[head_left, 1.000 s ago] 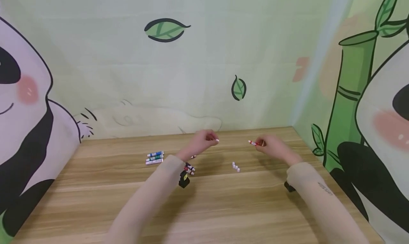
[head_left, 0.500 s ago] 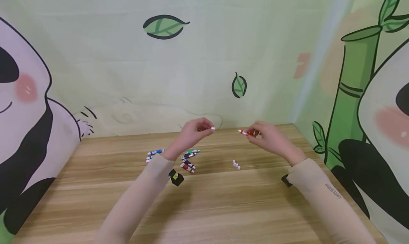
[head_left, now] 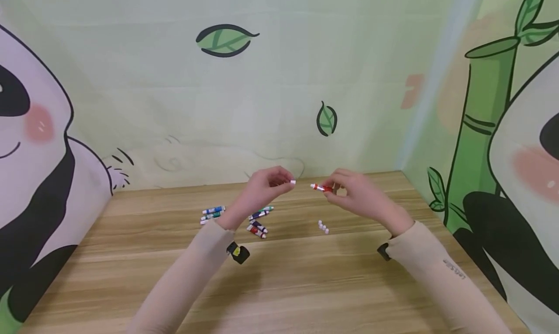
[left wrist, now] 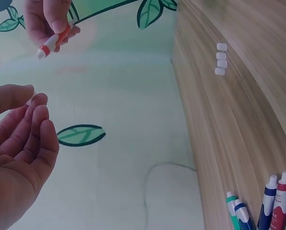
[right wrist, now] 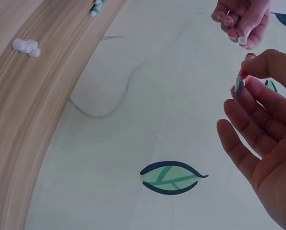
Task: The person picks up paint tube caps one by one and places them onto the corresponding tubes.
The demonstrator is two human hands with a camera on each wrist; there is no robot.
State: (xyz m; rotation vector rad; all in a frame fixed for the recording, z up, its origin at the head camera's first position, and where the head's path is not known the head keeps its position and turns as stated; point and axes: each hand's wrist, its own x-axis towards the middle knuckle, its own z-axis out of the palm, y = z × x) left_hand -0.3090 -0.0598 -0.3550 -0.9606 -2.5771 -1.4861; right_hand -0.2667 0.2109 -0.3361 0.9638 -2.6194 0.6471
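Between left thumb and fingertips my left hand (head_left: pixel 265 189) pinches a small white cap (head_left: pixel 293 182) above the back of the table. Facing it from the right, my right hand (head_left: pixel 360 192) holds a red-and-white paint tube (head_left: pixel 320 188) by its crimped end, white tip toward the cap. A short gap separates tip and cap in the head view. In the left wrist view the tube (left wrist: pixel 52 44) slants down, its red collar showing behind the white tip. The right wrist view shows the tube (right wrist: pixel 242 76) end-on between thumb and fingers.
Several white caps (head_left: pixel 323 227) lie in a short row right of centre on the wooden table (head_left: pixel 305 285). Left of them lie paint tubes in blue, green and red (head_left: pixel 256 232); another stack of tubes (head_left: pixel 213 210) sits farther left. A printed cloth wall (head_left: pixel 279 96) borders the table's back edge.
My right hand has moved left with the paint tube, narrowing the gap to the cap. My left hand has shifted slightly left, uncovering more of the tubes on the table.
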